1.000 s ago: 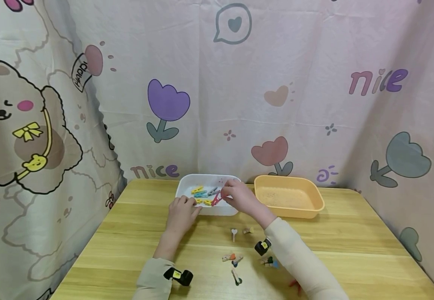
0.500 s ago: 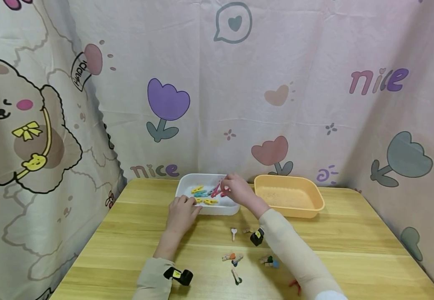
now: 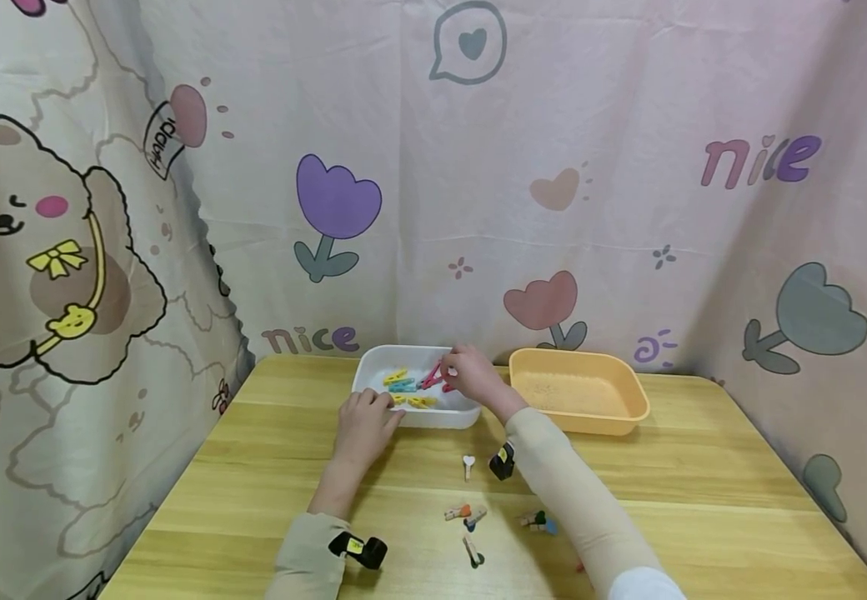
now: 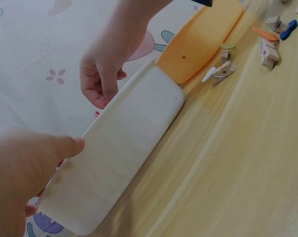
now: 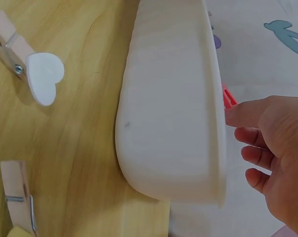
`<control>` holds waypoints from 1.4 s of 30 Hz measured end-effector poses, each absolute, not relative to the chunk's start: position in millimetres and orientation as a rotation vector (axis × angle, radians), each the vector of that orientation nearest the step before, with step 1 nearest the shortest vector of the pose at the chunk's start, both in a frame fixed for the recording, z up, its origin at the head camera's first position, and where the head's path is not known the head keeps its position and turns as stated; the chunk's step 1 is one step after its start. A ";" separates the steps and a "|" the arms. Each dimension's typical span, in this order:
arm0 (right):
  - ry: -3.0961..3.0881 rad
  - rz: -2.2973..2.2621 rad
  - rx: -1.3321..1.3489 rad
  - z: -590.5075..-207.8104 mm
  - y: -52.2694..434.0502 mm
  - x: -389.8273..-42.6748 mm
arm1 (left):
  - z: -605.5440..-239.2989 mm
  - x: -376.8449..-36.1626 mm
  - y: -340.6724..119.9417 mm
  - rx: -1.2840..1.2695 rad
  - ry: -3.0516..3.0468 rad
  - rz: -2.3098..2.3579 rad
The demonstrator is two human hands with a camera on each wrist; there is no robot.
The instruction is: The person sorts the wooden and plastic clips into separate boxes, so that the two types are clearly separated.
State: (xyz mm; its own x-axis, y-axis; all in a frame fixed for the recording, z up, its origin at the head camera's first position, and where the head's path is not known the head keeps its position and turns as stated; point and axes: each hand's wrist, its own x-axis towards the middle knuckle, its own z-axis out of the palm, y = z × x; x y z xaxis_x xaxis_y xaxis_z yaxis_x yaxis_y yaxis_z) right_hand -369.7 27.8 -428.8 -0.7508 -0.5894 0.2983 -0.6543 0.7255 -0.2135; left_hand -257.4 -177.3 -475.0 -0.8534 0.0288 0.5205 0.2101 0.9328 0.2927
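Note:
My left hand [image 3: 364,427] grips the near left rim of a white plastic tray [image 3: 441,418], thumb outside and fingers over the edge in the left wrist view. Over the tray's right part, my right hand [image 3: 473,373] pinches a red clothespin [image 3: 431,379] between thumb and forefinger. Only a bit of that red clothespin [image 5: 229,97] shows past the rim in the right wrist view. Inside the tray lie yellow clothespins [image 3: 422,402], a blue one [image 3: 402,386] and another red piece [image 3: 447,388], partly hidden by the right hand.
An orange tray [image 3: 632,415] stands right of the white one. Several wooden clothespins with coloured shapes lie nearer on the table, including one with a white heart [image 3: 468,462], one with orange [image 3: 463,512] and a green and blue group [image 3: 538,522]. A printed curtain [image 3: 433,183] hangs behind.
My right hand has moved slightly away from me, carrying the red clothespin farther back over the tray. Its sleeve has swung left, covering a wooden clothespin. The left hand stays put.

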 end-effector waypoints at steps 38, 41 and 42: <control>-2.698 0.550 0.912 -425.4 36.9 -366.9 | -474.7 -260.0 -174.2 -0.157 -2.566 -0.452; -2.684 0.570 0.917 -424.2 42.0 -363.9 | -474.8 -260.1 -174.5 -0.153 -2.566 -0.460; -2.678 0.561 0.916 -424.4 43.8 -363.3 | -474.8 -260.2 -174.6 -0.151 -2.567 -0.463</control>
